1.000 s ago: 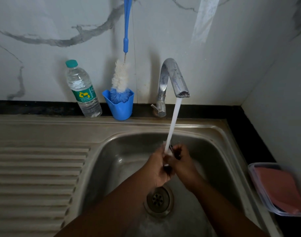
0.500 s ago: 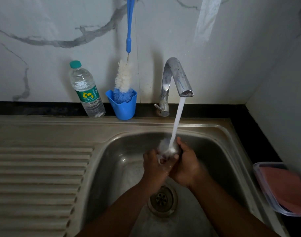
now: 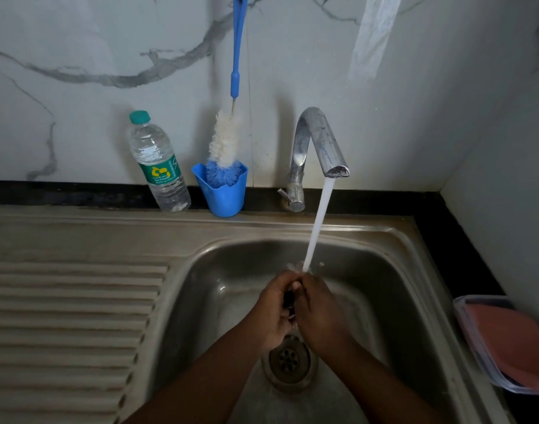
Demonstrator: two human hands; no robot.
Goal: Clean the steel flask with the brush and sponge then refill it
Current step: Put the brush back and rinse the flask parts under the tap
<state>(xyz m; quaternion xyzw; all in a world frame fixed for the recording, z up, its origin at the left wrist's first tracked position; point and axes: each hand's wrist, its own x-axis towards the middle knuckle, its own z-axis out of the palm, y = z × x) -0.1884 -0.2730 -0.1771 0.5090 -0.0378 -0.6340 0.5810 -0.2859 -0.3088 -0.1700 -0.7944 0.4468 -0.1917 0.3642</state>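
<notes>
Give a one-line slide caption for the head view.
Both hands, left hand and right hand, rinse a small dark item under the running tap.

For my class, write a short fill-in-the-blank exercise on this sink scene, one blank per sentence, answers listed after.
1. The bottle brush stands in a ____ cup.
2. Water from the tap falls onto the person's ____, held together over the drain.
3. The plastic bottle stands to the ____ of the cup.
4. The bottle's cap is ____.

Missing words: blue; hands; left; green
</notes>
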